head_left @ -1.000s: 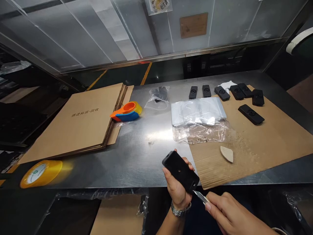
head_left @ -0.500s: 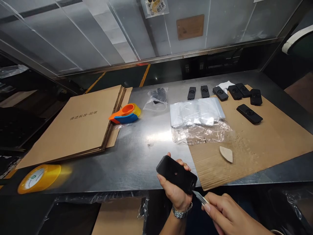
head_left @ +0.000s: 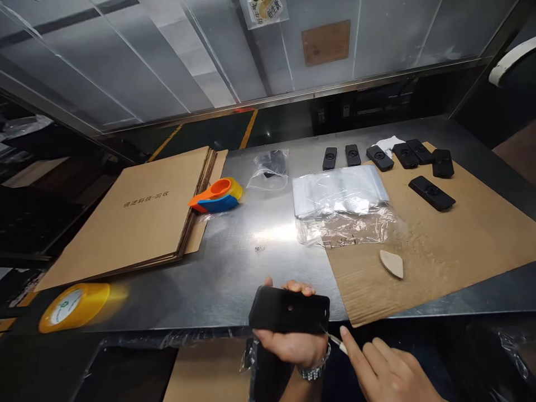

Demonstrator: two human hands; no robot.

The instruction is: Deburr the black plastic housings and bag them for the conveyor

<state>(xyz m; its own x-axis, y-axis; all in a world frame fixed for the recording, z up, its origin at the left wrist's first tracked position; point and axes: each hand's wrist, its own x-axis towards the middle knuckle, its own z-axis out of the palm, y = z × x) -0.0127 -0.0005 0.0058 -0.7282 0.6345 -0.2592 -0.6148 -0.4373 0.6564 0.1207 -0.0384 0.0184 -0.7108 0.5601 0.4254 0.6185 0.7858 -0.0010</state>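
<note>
A black rectangular plastic housing point(head_left: 288, 310), with rounded corners and a small round hole near its middle, lies in my left hand point(head_left: 299, 349). The fingers wrap its far edge, and a metal watch sits on that wrist. My right hand point(head_left: 385, 365) grips a slim craft knife point(head_left: 337, 341), index finger stretched along it. The blade tip is at the housing's lower right corner; whether it touches I cannot tell. Most of the knife's handle is hidden by the hand. Both hands are at the table's front edge.
Clear plastic bags point(head_left: 341, 192) lie beyond the hands, partly over a cardboard sheet point(head_left: 460, 251). Several black housings point(head_left: 431, 192) and a beige curved piece point(head_left: 391, 264) are at right. Stacked cardboard point(head_left: 146, 206), a tape dispenser point(head_left: 218, 195) and a tape roll point(head_left: 75, 307) are left.
My left hand has moved left and down and turned the housing nearly level. The knife has followed its corner, and my right index finger is now extended forward.
</note>
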